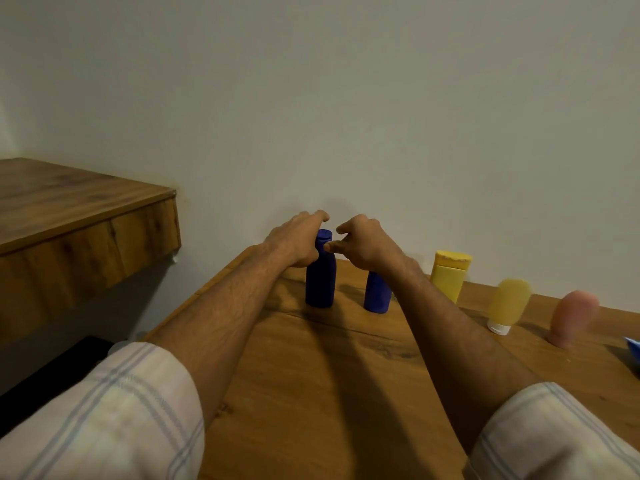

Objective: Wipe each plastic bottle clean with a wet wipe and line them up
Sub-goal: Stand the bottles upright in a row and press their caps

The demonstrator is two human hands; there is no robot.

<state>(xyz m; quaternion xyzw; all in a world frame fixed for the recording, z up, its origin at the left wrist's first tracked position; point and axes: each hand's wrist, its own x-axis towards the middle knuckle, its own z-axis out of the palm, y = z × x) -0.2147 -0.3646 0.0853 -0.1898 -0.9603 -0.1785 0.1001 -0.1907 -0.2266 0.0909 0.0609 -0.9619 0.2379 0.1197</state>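
Observation:
Two dark blue bottles stand near the wall on the wooden table (311, 393). My left hand (294, 242) grips the neck of the left blue bottle (320, 282), with its fingers arched over the cap. My right hand (367, 242) hovers above the second blue bottle (377, 292); its fingers are curled and its thumb tip touches the left bottle's neck. To the right stand a yellow bottle (448, 275), an orange-yellow tube (507, 304) on its white cap, and a pink tube (571, 317). No wet wipe is visible.
A wooden shelf (79, 223) juts out at the left, higher than the table. The wall runs close behind the bottles. A blue object (633, 351) shows at the right edge. A dark gap lies between the shelf and the table at lower left.

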